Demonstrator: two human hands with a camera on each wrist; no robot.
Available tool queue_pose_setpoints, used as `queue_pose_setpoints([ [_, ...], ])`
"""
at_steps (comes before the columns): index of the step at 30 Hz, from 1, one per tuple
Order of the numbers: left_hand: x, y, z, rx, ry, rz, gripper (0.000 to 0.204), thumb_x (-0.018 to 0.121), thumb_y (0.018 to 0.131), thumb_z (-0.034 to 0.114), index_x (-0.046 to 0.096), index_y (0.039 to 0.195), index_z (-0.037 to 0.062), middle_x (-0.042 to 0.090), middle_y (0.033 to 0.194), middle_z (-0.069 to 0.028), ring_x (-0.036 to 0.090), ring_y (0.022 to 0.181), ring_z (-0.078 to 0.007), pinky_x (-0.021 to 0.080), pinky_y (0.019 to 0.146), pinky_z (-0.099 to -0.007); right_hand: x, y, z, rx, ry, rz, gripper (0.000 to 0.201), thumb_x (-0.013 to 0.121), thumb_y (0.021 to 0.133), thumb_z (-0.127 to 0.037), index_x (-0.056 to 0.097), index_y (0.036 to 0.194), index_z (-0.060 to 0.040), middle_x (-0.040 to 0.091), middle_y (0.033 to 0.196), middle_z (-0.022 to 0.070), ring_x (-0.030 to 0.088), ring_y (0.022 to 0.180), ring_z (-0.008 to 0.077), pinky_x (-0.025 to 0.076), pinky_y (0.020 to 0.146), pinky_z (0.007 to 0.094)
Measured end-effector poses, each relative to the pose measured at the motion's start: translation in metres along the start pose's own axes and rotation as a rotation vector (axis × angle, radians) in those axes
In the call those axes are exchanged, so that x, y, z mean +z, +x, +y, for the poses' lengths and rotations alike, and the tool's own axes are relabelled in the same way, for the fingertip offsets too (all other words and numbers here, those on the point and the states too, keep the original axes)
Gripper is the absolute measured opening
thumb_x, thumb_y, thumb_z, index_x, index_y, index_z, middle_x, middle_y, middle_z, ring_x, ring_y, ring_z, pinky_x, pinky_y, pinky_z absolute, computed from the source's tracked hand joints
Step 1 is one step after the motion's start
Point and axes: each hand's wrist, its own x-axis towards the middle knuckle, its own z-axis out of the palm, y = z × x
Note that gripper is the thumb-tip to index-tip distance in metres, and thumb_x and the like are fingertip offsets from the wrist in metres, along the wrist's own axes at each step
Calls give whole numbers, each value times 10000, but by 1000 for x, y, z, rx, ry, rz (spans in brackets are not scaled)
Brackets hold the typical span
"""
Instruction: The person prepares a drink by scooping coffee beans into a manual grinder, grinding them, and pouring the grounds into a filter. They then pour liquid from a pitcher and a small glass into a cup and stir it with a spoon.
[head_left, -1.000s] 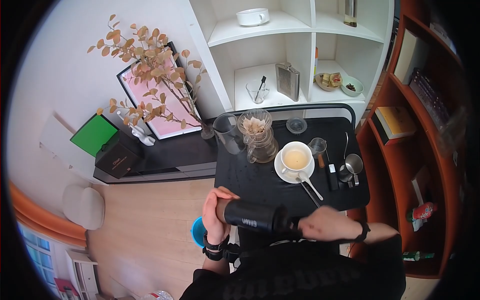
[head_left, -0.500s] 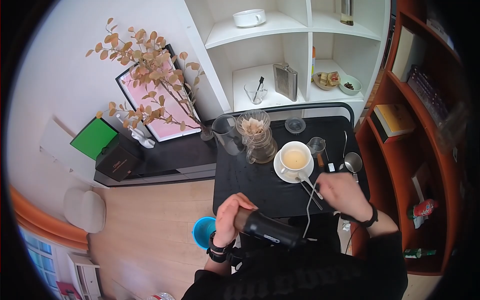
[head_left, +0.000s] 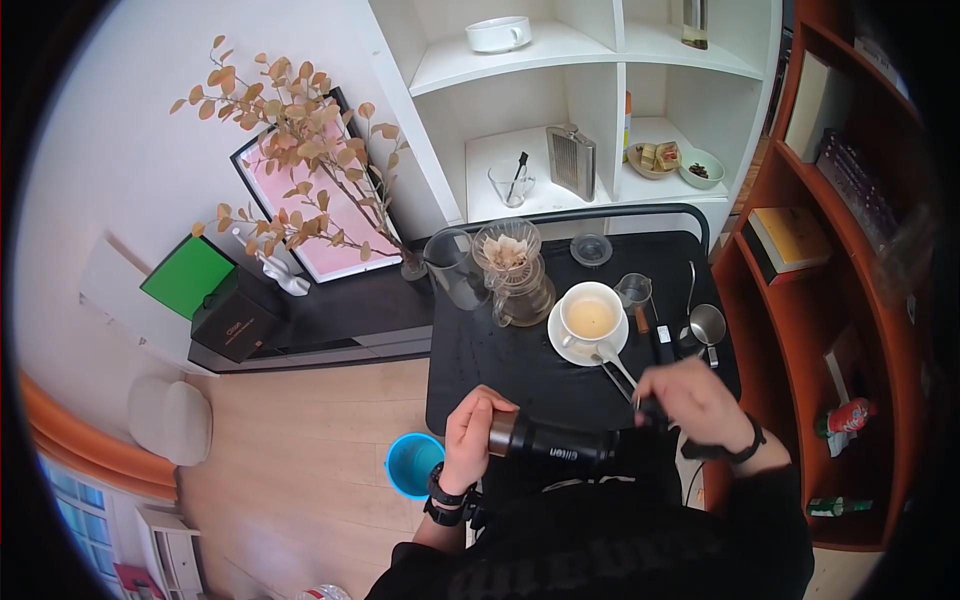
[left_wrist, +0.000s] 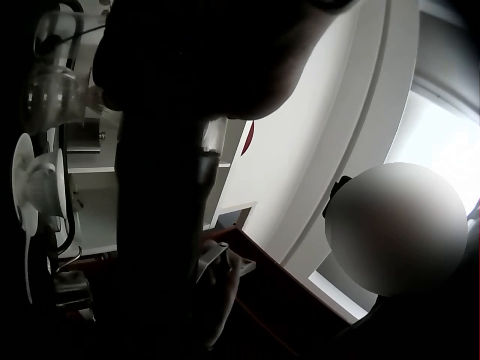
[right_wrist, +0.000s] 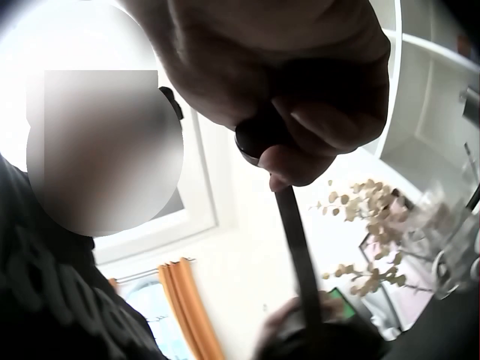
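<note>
In the head view a black hand coffee grinder [head_left: 560, 443] with a brown band lies nearly level in front of the person's body. The left hand [head_left: 468, 438] grips it round the brown end. At its other end, the right hand [head_left: 690, 398] holds the black crank knob [head_left: 652, 412]. From the right wrist, curled fingers show round the knob [right_wrist: 259, 139], and the crank arm [right_wrist: 298, 244] runs down from it towards the grinder. In the left wrist view the grinder [left_wrist: 159, 240] is a dark upright shape, with the right hand [left_wrist: 221, 300] beside its lower end.
On the black table [head_left: 490, 375] stand a white cup [head_left: 590, 312] on a saucer with a spoon, a glass dripper [head_left: 507, 250] with a paper filter on a glass server [head_left: 524, 300], and a metal pitcher [head_left: 706, 326]. A blue bucket [head_left: 413, 465] stands on the floor at left.
The right hand has gone from low beside the grinder's end up and round with the crank. The grinder has shifted slightly right, dipped at its far end, then levelled. The left hand keeps its grip.
</note>
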Motion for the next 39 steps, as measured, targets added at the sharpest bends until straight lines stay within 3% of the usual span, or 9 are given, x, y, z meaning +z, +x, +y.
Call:
queue_pose_setpoints([
  [2, -5, 0, 9, -5, -109, -92, 362, 395, 1068, 209, 625, 930, -35, 622, 939, -131, 608, 872, -199, 475, 833, -316, 2, 12, 20, 123, -146, 167, 270, 449, 956, -195, 660, 901, -36, 663, 692, 135, 655, 608, 319, 505, 583, 396],
  [6, -13, 2, 19, 19, -373, 28, 377, 361, 1063, 224, 595, 916, -32, 602, 960, -160, 618, 893, -238, 493, 855, -343, 40, 1, 71, 118, -597, -109, 220, 522, 938, -235, 616, 829, -68, 649, 719, 171, 653, 727, 388, 503, 641, 479],
  [12, -10, 7, 5, 68, -82, 344, 339, 336, 1066, 208, 572, 959, -9, 595, 967, -130, 602, 921, -218, 474, 869, -333, 42, -7, 16, -43, -255, -544, 205, 550, 947, -227, 630, 865, -57, 639, 723, 146, 645, 707, 363, 492, 616, 428],
  [17, 1, 2, 1, -13, 123, 157, 369, 377, 1076, 202, 616, 918, -30, 609, 943, -98, 563, 864, -149, 438, 822, -286, 10, 0, 8, -138, 77, -146, 158, 535, 942, -162, 647, 928, -51, 628, 729, 125, 625, 658, 343, 485, 596, 385],
  [22, 0, -2, 7, -38, -279, -44, 409, 364, 1075, 230, 628, 905, -33, 620, 957, -158, 627, 900, -232, 484, 859, -322, 14, 2, 59, 125, -509, 158, 221, 532, 955, -225, 660, 928, -47, 679, 767, 168, 664, 697, 381, 517, 627, 460],
  [26, -1, 9, 10, -42, -494, 220, 398, 349, 1074, 212, 621, 923, -36, 628, 949, -153, 621, 885, -216, 491, 822, -322, 50, -16, 58, 97, -415, -412, 265, 515, 987, -293, 645, 911, -76, 673, 769, 150, 654, 741, 397, 513, 656, 490],
  [28, 1, 10, -6, 44, -2, 265, 391, 349, 1079, 209, 620, 932, -31, 633, 931, -131, 610, 874, -189, 482, 804, -303, 47, -14, 30, 16, -304, -600, 288, 494, 1013, -294, 661, 928, -75, 668, 760, 149, 670, 720, 354, 518, 636, 432],
  [33, 5, 2, -15, -51, 61, -9, 384, 375, 1087, 225, 627, 939, -24, 630, 931, -97, 607, 883, -155, 468, 813, -281, 0, -6, 14, 97, 216, -119, 294, 477, 1003, -258, 666, 921, -49, 655, 727, 37, 645, 628, 129, 478, 577, 320],
  [39, -2, 5, -7, -145, -472, 47, 365, 371, 1076, 237, 604, 945, -11, 631, 960, -161, 646, 918, -229, 521, 849, -334, 30, -7, 86, 178, -487, -53, 338, 488, 1005, -337, 669, 900, -72, 675, 740, 160, 665, 719, 371, 520, 664, 464],
])
